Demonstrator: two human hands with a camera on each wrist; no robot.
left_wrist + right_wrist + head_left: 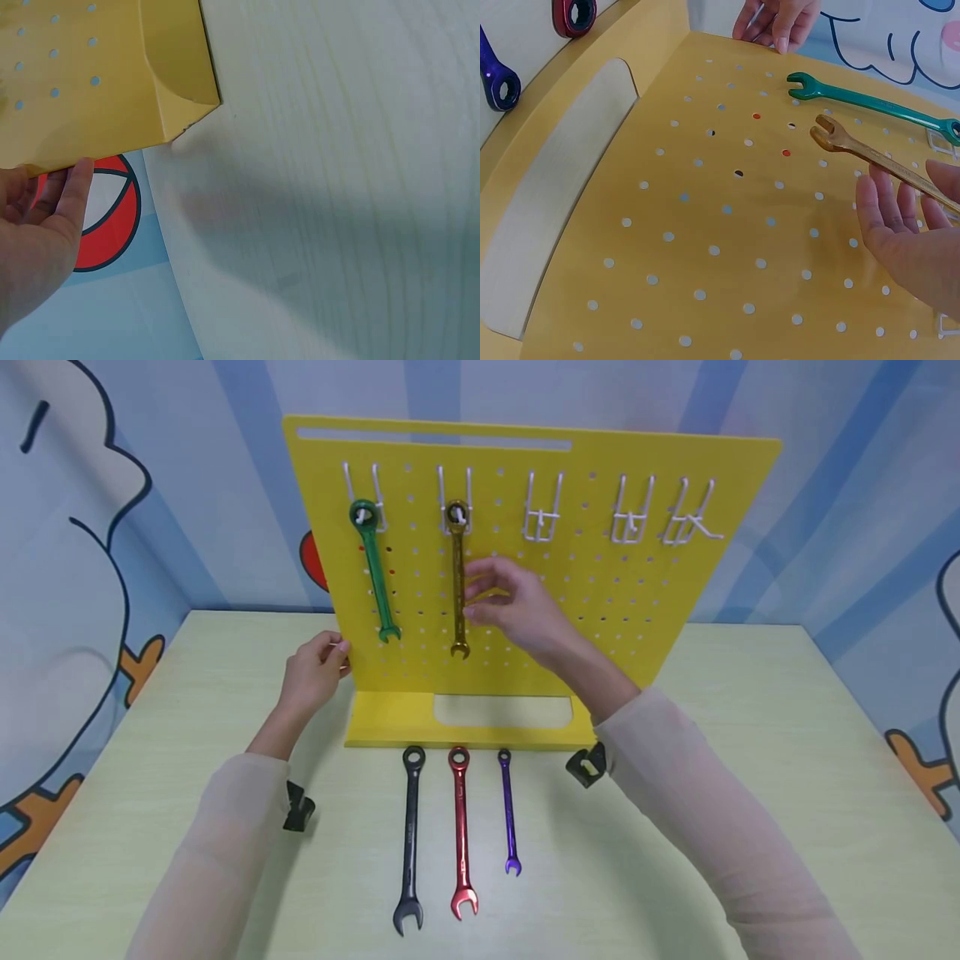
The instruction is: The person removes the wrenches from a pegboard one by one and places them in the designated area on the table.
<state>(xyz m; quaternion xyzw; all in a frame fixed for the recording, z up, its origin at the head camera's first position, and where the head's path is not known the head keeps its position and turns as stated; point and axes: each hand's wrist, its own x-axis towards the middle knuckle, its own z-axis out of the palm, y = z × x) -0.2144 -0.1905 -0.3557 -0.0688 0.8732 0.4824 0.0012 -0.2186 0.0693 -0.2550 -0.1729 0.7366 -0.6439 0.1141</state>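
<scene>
Nearest us, two pale sleeves (202, 860) reach in, and between them a black wrench (410, 839), a red wrench (462, 835) and a smaller purple wrench (510, 814) lie side by side on the table (750, 735), apart from one another. Their ring ends sit right by the front edge of the yellow base (390, 718). Left and right of it, we see broad open stretches of tabletop.

Farther up, the left hand (311, 672) grips the left edge of the upright pegboard (510, 668), low down. The right hand (525, 606) is loosely bent and not closed, at the right side of the gold wrench (459, 585); we cannot tell whether its fingertips touch the shaft. That wrench hangs by its ring on the second hook from the left, well apart from the green wrench (377, 572) on the first. To the right, three wire hooks (542, 515) leave open board below them.

Any lettering on the wrench shafts is too small for us to read. A plain pale strip (435, 439) runs along the board's top, before a blue-striped wall (510, 393).
</scene>
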